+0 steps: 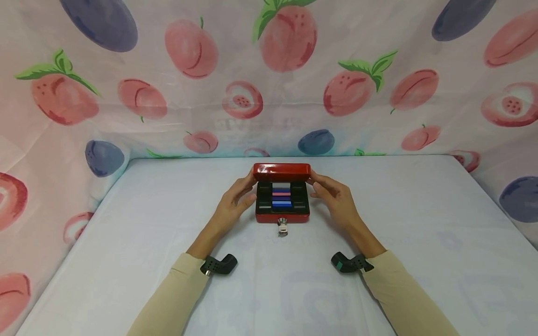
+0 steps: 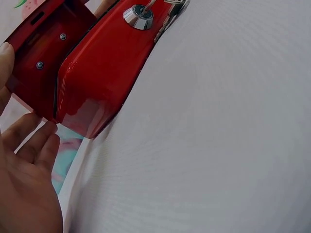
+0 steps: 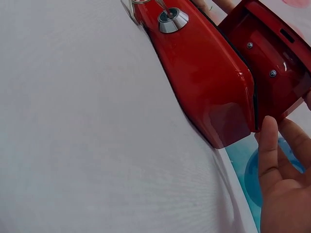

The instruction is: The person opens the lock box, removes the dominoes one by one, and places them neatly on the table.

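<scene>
A red metal cash box (image 1: 282,218) stands on the white table with its lid (image 1: 282,172) raised. Its black tray (image 1: 264,205) has compartments, and coloured strips (image 1: 281,198) fill the middle one. A key sits in the round silver lock (image 2: 138,17) on the front, with metal pieces hanging from it. My left hand (image 1: 232,201) is at the box's left side, fingertips at the lid's edge and rear corner. On the right side my right hand (image 1: 339,203) mirrors it, relaxed fingers touching near the hinge and lid. Both thumbs lie beside the box, off the tray.
The white cloth-covered table (image 1: 269,284) spreads around the box. Behind it hangs a fruit-patterned curtain (image 1: 294,93), close to the table's far edge. Black wrist mounts (image 1: 220,264) sit at both sleeve cuffs.
</scene>
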`<state>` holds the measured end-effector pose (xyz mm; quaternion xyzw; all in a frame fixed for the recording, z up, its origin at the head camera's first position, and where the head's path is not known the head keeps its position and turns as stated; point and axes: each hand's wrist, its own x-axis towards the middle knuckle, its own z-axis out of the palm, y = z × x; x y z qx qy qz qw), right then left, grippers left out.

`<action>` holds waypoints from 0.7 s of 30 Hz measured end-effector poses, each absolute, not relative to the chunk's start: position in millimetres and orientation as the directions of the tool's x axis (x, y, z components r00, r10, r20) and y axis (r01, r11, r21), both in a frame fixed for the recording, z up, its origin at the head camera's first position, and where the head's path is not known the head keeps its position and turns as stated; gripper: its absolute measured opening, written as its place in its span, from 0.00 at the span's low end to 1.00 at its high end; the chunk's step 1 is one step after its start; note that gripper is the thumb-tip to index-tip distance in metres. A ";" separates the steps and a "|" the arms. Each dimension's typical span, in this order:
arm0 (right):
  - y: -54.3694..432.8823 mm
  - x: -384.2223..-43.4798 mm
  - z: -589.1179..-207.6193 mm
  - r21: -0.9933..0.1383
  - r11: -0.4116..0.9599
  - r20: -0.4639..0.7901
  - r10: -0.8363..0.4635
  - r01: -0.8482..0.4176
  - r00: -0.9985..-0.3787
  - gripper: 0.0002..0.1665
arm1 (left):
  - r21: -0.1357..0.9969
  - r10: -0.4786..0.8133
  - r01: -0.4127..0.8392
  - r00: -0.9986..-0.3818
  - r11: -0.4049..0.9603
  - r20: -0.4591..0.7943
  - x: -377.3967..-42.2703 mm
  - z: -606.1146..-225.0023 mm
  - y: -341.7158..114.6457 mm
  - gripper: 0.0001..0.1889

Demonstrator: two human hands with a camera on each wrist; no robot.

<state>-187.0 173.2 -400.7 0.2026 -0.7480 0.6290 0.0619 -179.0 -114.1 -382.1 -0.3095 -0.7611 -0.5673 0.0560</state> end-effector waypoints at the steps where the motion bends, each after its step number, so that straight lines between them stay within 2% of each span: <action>1: 173.2 -186.9 -400.3 -0.917 0.132 0.341 -0.226 -0.375 -0.913 0.24 | 0.829 0.408 0.531 -0.805 0.175 0.430 -178.7 -381.9 -113.9 0.32; 7: 168.4 -177.6 -384.6 -0.911 0.180 0.324 -0.241 -0.370 -0.915 0.26 | 0.831 0.401 0.517 -0.819 0.207 0.410 -178.0 -381.0 -112.7 0.34; 16: 162.3 -172.6 -372.0 -0.895 0.224 0.325 -0.260 -0.385 -0.909 0.28 | 0.853 0.379 0.518 -0.803 0.064 0.459 -180.9 -383.5 -112.7 0.27; 21: 162.7 -173.6 -374.2 -0.892 0.193 0.354 -0.267 -0.409 -0.896 0.29 | 0.849 0.391 0.526 -0.793 0.054 0.466 -181.7 -384.6 -112.5 0.29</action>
